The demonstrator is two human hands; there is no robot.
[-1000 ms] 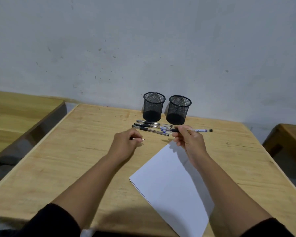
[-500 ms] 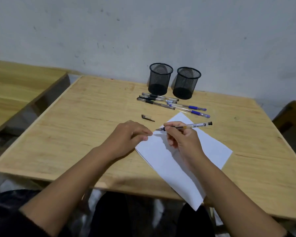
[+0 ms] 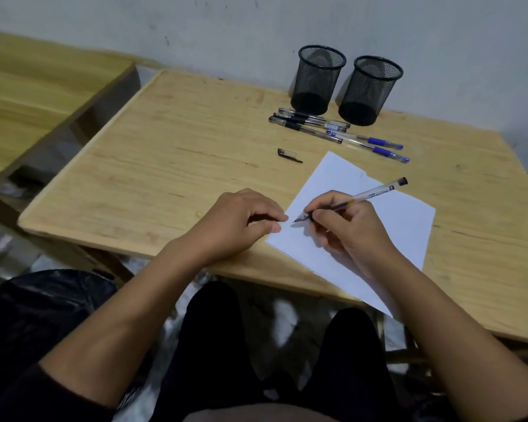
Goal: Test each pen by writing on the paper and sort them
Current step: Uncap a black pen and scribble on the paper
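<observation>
White paper [image 3: 387,226] lay angled at table [image 3: 165,166] near edge. Right hand [image 3: 345,229] gripped clear black-ink pen [image 3: 366,194], tip on sheet. Left hand [image 3: 241,222] rested beside the paper, fingers loosely curled, holding nothing.

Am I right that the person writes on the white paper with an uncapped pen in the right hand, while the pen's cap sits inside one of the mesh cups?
Not quite. The head view shows the cap lying on the table, left of the paper, not inside a mesh cup. The right hand does hold the uncapped pen on the paper.
</observation>
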